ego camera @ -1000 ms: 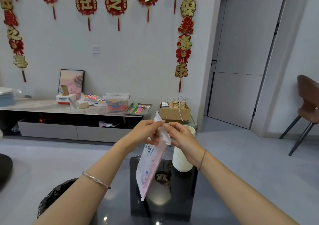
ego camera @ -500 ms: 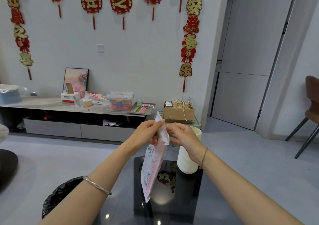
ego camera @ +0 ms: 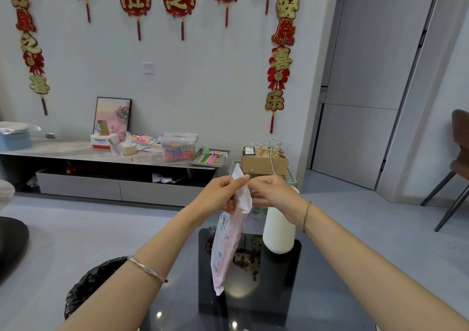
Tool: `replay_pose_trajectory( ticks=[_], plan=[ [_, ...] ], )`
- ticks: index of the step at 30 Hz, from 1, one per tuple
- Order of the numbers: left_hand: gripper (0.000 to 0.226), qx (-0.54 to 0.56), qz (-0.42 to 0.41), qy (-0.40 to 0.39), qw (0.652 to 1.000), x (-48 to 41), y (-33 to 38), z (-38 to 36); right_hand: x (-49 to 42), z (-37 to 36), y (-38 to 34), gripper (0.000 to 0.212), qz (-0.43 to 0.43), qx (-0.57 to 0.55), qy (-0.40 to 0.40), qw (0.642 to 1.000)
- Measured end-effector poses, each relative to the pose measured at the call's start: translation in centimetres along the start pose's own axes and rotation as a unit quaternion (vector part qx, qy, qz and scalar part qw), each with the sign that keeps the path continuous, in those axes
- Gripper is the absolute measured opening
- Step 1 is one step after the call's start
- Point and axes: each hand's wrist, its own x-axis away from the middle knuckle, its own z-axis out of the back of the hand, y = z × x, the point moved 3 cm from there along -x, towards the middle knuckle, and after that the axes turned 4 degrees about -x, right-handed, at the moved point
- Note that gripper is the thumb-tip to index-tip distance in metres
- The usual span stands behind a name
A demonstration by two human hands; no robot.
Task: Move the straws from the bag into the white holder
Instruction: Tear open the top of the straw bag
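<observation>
A long pink and white bag [ego camera: 228,239] hangs upright over the dark glass table [ego camera: 253,305]. My left hand [ego camera: 223,191] pinches the bag's top edge. My right hand [ego camera: 274,193] is closed at the same top edge from the right, fingertips nearly touching the left ones. The white ribbed holder [ego camera: 278,231] stands on the table just right of the bag, partly behind my right wrist. No straws are visible; the bag hides its contents.
A black-lined bin [ego camera: 94,282] sits low on the left beside the table. A long low cabinet [ego camera: 109,158] with boxes and a tray runs along the back wall. A cardboard box [ego camera: 264,163] stands behind my hands. A brown chair [ego camera: 456,158] is at the far right.
My hands and the bag stay in the same pose at the bag's top. The view has shifted slightly leftward; the fingers of both hands have drawn a little closer together.
</observation>
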Motion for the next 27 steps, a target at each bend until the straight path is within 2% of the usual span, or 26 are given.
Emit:
replay_pose_trajectory(
  ticks=[7,11,15,20,27],
  plan=[
    [0.034,-0.014,-0.031,0.009,0.999,0.3,0.2,0.3,0.0,-0.5,0.4,0.026,0.013,0.003,-0.018,1.0],
    [0.034,-0.016,-0.053,0.029,0.998,0.8,0.1,0.1,0.0,-1.0,0.3,0.034,0.03,-0.006,-0.011,0.999],
    [0.035,-0.012,-0.077,0.046,0.996,1.1,-0.4,0.2,0.1,-1.5,0.5,0.024,0.05,-0.009,-0.018,0.999],
    [0.033,-0.034,-0.084,0.07,0.993,0.9,-1.0,0.3,0.0,-2.0,1.0,0.029,0.072,-0.001,-0.008,0.997],
    [0.032,-0.125,-0.088,0.077,0.985,0.7,-0.5,0.3,-0.4,-2.1,1.2,0.027,0.091,0.125,0.034,0.987]
  ],
)
